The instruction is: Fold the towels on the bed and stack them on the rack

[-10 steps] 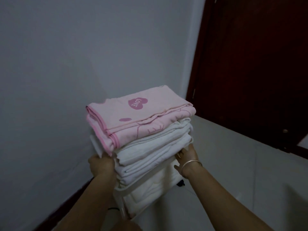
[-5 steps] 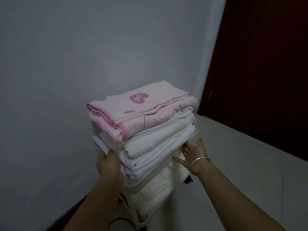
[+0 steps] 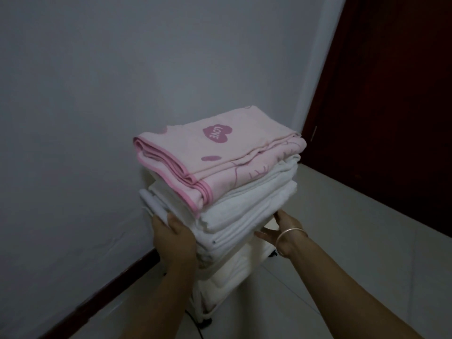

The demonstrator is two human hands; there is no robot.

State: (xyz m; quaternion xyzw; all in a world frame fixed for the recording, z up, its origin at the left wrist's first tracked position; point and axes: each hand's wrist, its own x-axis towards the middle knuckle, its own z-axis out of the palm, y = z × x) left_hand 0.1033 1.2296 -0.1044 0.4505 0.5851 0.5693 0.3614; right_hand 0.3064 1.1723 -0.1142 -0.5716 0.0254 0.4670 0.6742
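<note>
Grey wall (image 3: pixel 122 94), plush folded towels (image 3: pixel 244 211)

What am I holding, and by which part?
Nothing is gripped: the left hand lies flat against the white towels at their left end, the right hand touches their lower right edge with straight fingers.

Folded pink towel (image 3: pixel 217 162) tops stacked white towels (image 3: pixel 247 206).

The pink towel (image 3: pixel 220 162) is soft, matt woven cloth. The white towels (image 3: pixel 244 211) look like thick, fluffy terry cloth. The wall (image 3: pixel 122 81) is matt paint, the door (image 3: pixel 391 94) dark wood, the floor (image 3: pixel 354 241) smooth, faintly glossy tile, the bracelet (image 3: pixel 291 232) shiny metal.
</note>
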